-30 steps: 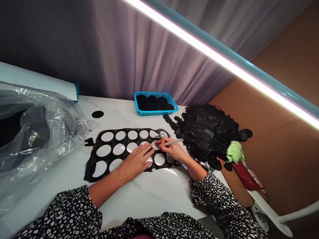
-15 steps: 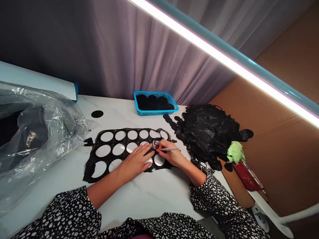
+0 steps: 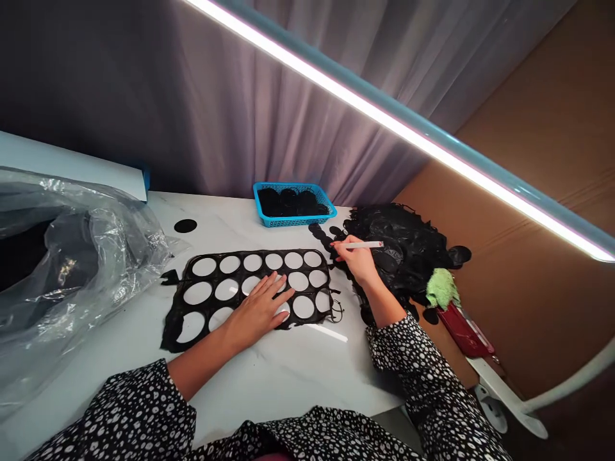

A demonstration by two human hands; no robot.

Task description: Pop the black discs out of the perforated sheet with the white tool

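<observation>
A black sheet (image 3: 214, 276) with rows of round holes lies flat on the white marbled table. My left hand (image 3: 257, 307) rests on its middle, palm down with fingers spread. Beyond the sheet's right end, my right hand (image 3: 358, 261) grips a slim white pen-like tool (image 3: 368, 244). That hand is at the near left edge of a heap of black scraps (image 3: 401, 230); whether it also holds a scrap is hidden. Thin black strands (image 3: 337, 312) stick out at the sheet's right edge.
A blue basket (image 3: 293, 222) of black discs stands at the back. One loose black disc (image 3: 185, 225) lies left of it. Clear plastic wrapping (image 3: 120, 256) covers the left side. A green cloth (image 3: 442, 288) and red case (image 3: 464, 331) are at right; a light tube (image 3: 355, 102) crosses overhead.
My right hand has moved from the sheet to the right, over to the scrap heap, with the pen-like tool in it. My left hand stays on the sheet. The view has shifted slightly.
</observation>
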